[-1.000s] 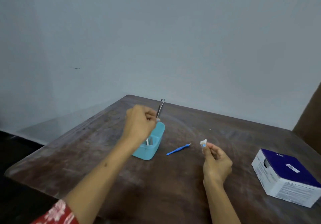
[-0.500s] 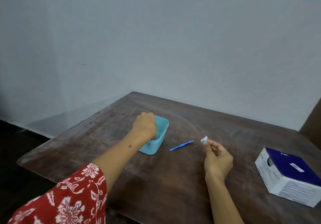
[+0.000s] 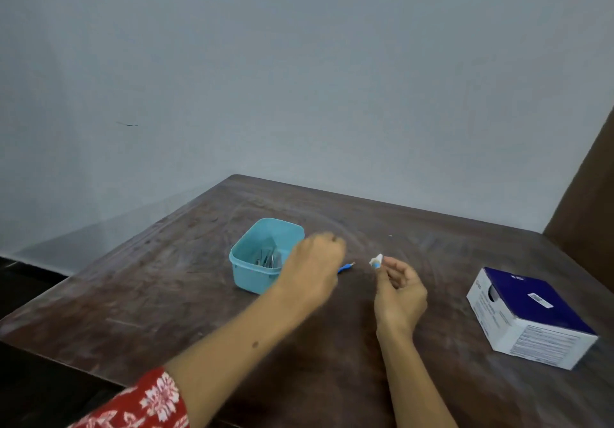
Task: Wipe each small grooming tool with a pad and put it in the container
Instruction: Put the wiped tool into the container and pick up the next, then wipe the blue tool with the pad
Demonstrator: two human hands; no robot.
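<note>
Where table shows, teal container (image 3: 255,273), metal tools (image 3: 267,259) inside

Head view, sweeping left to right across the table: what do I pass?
Teal container with metal tools inside → left hand over the blue tool → right hand pinching the white pad → blue-and-white box.
</note>
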